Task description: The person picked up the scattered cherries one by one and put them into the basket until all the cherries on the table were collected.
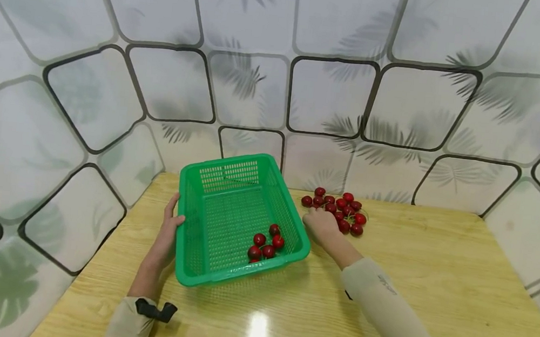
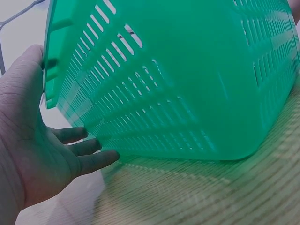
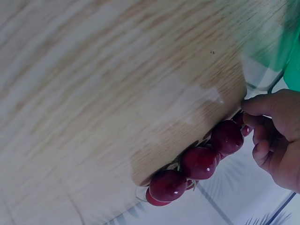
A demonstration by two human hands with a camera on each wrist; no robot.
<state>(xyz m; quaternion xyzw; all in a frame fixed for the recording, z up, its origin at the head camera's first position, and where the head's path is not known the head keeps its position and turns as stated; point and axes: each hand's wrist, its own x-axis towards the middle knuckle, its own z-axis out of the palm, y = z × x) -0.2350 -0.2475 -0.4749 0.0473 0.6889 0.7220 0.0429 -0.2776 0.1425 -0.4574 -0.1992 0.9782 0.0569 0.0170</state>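
Observation:
A green plastic basket [image 1: 234, 208] with slotted walls stands on the table, several dark red cherries [image 1: 268, 251] gathered in its near right corner. My left hand [image 1: 165, 237] holds the basket's left rim, thumb at the rim. In the left wrist view, the other fingers of the left hand [image 2: 51, 154] reach along the outside wall. To the basket's right lies a loose pile of cherries [image 1: 344, 226], some with stems. At the pile's left side, my right hand [image 1: 324, 228] has its thumb and curled fingers around a cherry [image 3: 239, 118], mostly hidden by the fingertips.
The wooden table [image 1: 411, 274] ends at the back against a patterned wall covering [image 1: 330, 98], which also rises on both sides. A black strap [image 1: 155, 309] circles the left wrist. The basket's right rim stands close beside the right hand.

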